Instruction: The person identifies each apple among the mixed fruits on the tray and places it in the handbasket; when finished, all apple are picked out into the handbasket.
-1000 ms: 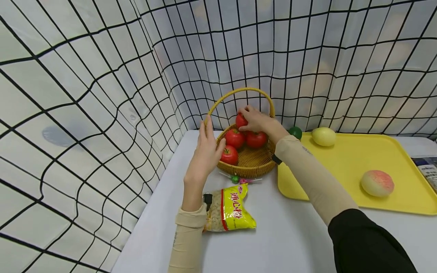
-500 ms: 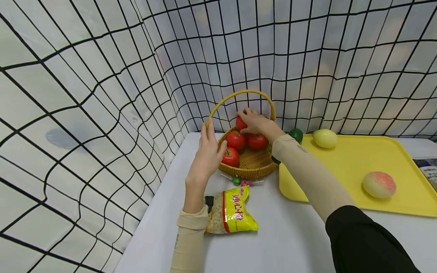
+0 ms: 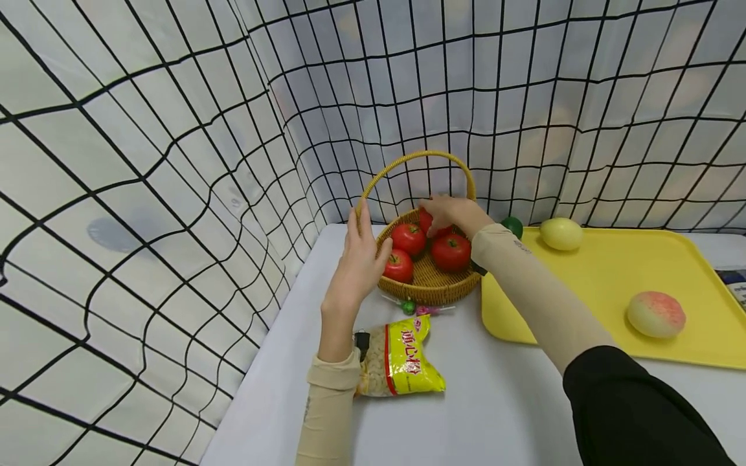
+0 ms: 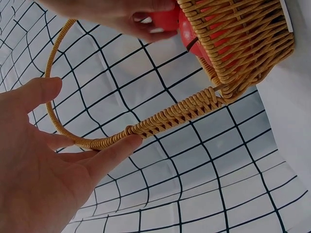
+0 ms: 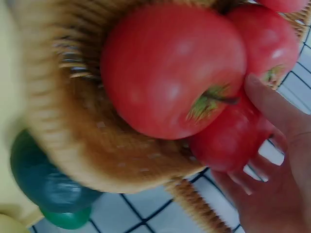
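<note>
A round wicker basket [image 3: 428,296] with a tall arched handle [image 3: 419,154] stands at the back of the table. My right hand [image 3: 454,215] reaches into its far side and grips a red apple [image 5: 228,138], thumb on one side and fingers around the other. More red apples lie around it: one at the right [image 3: 451,252], one at the back left [image 3: 408,239] and one at the front left [image 3: 399,266]. My left hand [image 3: 357,265] is at the basket's left side, thumb spread apart, its outstretched fingers [image 4: 114,153] touching the handle.
A yellow tray [image 3: 594,272] at the right bears a lemon [image 3: 561,233] and a peach [image 3: 656,314]. Near its back left corner sits a dark green round thing [image 3: 513,226]. Lollipops [image 3: 408,307] and a pasta bag [image 3: 408,359] lie before the basket. Black netting [image 3: 501,116] encloses the table.
My right hand has lowered the apple from above the basket's far side down in among the other apples. The left hand keeps its place at the handle. The head view has shifted slightly.
</note>
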Demonstrator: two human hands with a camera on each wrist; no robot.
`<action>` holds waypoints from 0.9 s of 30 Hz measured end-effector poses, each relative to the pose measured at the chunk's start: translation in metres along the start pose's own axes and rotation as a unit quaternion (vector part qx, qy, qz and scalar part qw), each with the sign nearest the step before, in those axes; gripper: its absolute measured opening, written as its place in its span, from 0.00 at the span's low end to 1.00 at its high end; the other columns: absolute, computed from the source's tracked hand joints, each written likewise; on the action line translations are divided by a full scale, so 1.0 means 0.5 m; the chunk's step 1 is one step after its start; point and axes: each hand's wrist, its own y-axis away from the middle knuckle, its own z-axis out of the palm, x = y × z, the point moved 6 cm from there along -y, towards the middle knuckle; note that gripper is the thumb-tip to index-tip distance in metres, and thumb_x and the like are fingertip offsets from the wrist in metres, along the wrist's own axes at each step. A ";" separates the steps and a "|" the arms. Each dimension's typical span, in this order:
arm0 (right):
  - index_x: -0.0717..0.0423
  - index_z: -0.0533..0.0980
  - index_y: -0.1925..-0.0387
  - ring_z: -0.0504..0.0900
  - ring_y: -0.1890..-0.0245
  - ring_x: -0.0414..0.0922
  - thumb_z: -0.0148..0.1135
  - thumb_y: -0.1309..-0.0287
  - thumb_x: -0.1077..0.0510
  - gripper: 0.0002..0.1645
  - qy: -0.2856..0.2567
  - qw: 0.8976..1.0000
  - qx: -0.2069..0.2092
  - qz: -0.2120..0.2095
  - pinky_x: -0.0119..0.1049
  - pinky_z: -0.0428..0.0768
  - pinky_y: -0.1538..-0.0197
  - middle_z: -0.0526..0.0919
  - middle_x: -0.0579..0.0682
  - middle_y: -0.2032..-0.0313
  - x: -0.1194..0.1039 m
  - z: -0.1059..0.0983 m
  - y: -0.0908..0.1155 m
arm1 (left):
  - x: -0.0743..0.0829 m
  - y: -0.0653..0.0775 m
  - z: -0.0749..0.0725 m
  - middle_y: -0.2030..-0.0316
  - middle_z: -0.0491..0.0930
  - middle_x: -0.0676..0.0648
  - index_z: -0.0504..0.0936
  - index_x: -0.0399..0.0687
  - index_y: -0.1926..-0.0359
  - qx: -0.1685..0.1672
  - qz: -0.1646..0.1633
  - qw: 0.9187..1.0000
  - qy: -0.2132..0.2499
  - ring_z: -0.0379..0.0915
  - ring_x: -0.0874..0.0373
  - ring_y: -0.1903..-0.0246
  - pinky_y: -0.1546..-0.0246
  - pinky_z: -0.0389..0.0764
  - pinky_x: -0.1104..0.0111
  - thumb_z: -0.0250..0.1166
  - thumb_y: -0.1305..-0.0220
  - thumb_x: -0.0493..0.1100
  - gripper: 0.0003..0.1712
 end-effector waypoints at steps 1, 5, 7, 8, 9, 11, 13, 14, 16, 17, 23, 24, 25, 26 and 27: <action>0.48 0.51 0.18 0.45 0.17 0.60 0.66 0.32 0.45 0.50 0.004 1.000 -0.008 0.002 0.67 0.55 0.22 0.46 0.60 0.18 0.006 0.006 -0.001 | 0.000 0.000 0.000 0.17 0.25 0.44 0.19 0.69 0.20 -0.001 0.001 1.000 -0.002 0.37 0.41 0.17 0.29 0.66 0.38 0.47 0.20 0.60 0.49; 0.48 0.51 0.18 0.47 0.18 0.59 0.66 0.33 0.42 0.52 0.014 1.000 -0.011 -0.002 0.65 0.55 0.21 0.49 0.59 0.18 0.021 0.016 -0.015 | 0.001 -0.001 -0.004 0.17 0.25 0.44 0.19 0.69 0.21 0.003 0.004 1.000 -0.005 0.37 0.41 0.17 0.29 0.66 0.36 0.47 0.20 0.61 0.49; 0.48 0.50 0.18 0.47 0.18 0.58 0.66 0.34 0.42 0.53 0.014 1.000 -0.016 0.002 0.64 0.54 0.20 0.48 0.59 0.18 0.024 0.015 -0.014 | 0.003 -0.003 -0.006 0.17 0.25 0.44 0.19 0.70 0.21 0.004 0.007 1.000 -0.004 0.37 0.41 0.17 0.29 0.65 0.36 0.47 0.20 0.61 0.49; 0.47 0.49 0.18 0.47 0.17 0.58 0.66 0.34 0.42 0.54 0.014 1.000 -0.018 0.007 0.64 0.53 0.20 0.48 0.58 0.18 0.025 0.014 -0.010 | 0.004 -0.004 -0.006 0.17 0.25 0.44 0.19 0.70 0.21 0.004 0.008 1.000 -0.002 0.37 0.41 0.17 0.29 0.65 0.36 0.48 0.20 0.60 0.49; 0.47 0.49 0.17 0.47 0.17 0.58 0.66 0.33 0.42 0.54 0.010 1.000 -0.020 0.011 0.63 0.53 0.19 0.47 0.58 0.18 0.025 0.014 -0.005 | 0.004 -0.005 -0.005 0.17 0.25 0.44 0.19 0.70 0.20 0.004 0.008 1.000 -0.001 0.37 0.41 0.17 0.29 0.65 0.36 0.48 0.20 0.60 0.49; 0.46 0.50 0.18 0.47 0.17 0.57 0.66 0.33 0.43 0.52 0.000 1.000 -0.022 0.015 0.63 0.53 0.20 0.47 0.57 0.18 0.025 0.017 0.007 | 0.004 -0.004 -0.001 0.17 0.25 0.44 0.20 0.69 0.20 0.000 0.005 1.000 0.001 0.37 0.41 0.17 0.28 0.65 0.37 0.48 0.20 0.60 0.49; 0.45 0.50 0.18 0.46 0.17 0.58 0.66 0.33 0.43 0.52 -0.008 0.999 -0.027 0.016 0.65 0.53 0.20 0.46 0.57 0.17 0.024 0.026 0.019 | 0.003 -0.003 0.002 0.17 0.25 0.44 0.21 0.67 0.20 -0.004 0.001 1.000 0.000 0.37 0.41 0.17 0.28 0.65 0.37 0.48 0.20 0.59 0.49; 0.45 0.50 0.18 0.46 0.17 0.58 0.65 0.33 0.43 0.51 -0.010 0.999 -0.032 0.017 0.65 0.53 0.21 0.46 0.57 0.17 0.025 0.033 0.020 | 0.002 -0.002 0.003 0.17 0.25 0.44 0.21 0.67 0.20 -0.005 -0.001 1.000 0.000 0.37 0.41 0.17 0.28 0.65 0.38 0.48 0.20 0.59 0.49; 0.44 0.50 0.18 0.44 0.17 0.58 0.65 0.33 0.42 0.51 -0.012 0.999 -0.044 0.019 0.67 0.53 0.21 0.45 0.58 0.17 0.027 0.046 0.023 | 0.002 -0.001 0.004 0.17 0.24 0.44 0.20 0.67 0.20 -0.006 -0.002 1.000 -0.002 0.37 0.42 0.17 0.28 0.65 0.38 0.47 0.20 0.60 0.49; 0.44 0.50 0.18 0.44 0.17 0.58 0.65 0.33 0.42 0.51 -0.014 0.998 -0.051 0.021 0.67 0.53 0.21 0.44 0.58 0.17 0.029 0.052 0.024 | 0.002 0.000 0.004 0.17 0.24 0.44 0.20 0.67 0.20 -0.007 -0.002 1.000 -0.003 0.37 0.42 0.17 0.28 0.65 0.38 0.47 0.20 0.60 0.49; 0.43 0.51 0.18 0.43 0.17 0.60 0.65 0.33 0.42 0.50 -0.031 0.998 -0.053 0.029 0.70 0.53 0.23 0.43 0.59 0.17 0.037 0.068 0.029 | 0.005 -0.001 0.004 0.17 0.24 0.44 0.21 0.67 0.20 -0.003 0.001 1.000 -0.008 0.38 0.41 0.18 0.29 0.66 0.37 0.47 0.20 0.61 0.48; 0.43 0.51 0.18 0.43 0.18 0.60 0.65 0.33 0.42 0.51 -0.031 0.998 -0.052 0.028 0.71 0.53 0.23 0.43 0.59 0.17 0.037 0.069 0.030 | 0.005 -0.001 0.004 0.17 0.24 0.44 0.21 0.67 0.20 -0.002 0.002 1.000 -0.009 0.39 0.41 0.18 0.29 0.66 0.37 0.47 0.20 0.60 0.48; 0.43 0.50 0.18 0.42 0.17 0.60 0.65 0.33 0.41 0.51 -0.029 0.998 -0.052 0.027 0.71 0.53 0.23 0.43 0.59 0.17 0.037 0.070 0.030 | 0.005 0.000 0.004 0.17 0.24 0.43 0.21 0.67 0.20 -0.003 0.002 1.000 -0.010 0.39 0.41 0.18 0.30 0.67 0.37 0.47 0.20 0.60 0.48; 0.43 0.50 0.18 0.42 0.17 0.60 0.64 0.32 0.41 0.50 -0.025 0.998 -0.053 0.026 0.71 0.53 0.23 0.43 0.59 0.17 0.036 0.071 0.030 | 0.005 0.000 0.004 0.17 0.24 0.43 0.20 0.67 0.20 -0.004 0.002 1.000 -0.011 0.38 0.41 0.18 0.29 0.67 0.37 0.47 0.20 0.60 0.48; 0.43 0.50 0.18 0.42 0.17 0.60 0.63 0.32 0.40 0.50 -0.020 0.998 -0.052 0.022 0.71 0.53 0.23 0.43 0.59 0.17 0.034 0.072 0.029 | 0.004 0.001 0.004 0.17 0.24 0.43 0.20 0.67 0.20 -0.005 0.001 1.000 -0.010 0.38 0.40 0.18 0.29 0.66 0.37 0.47 0.20 0.60 0.49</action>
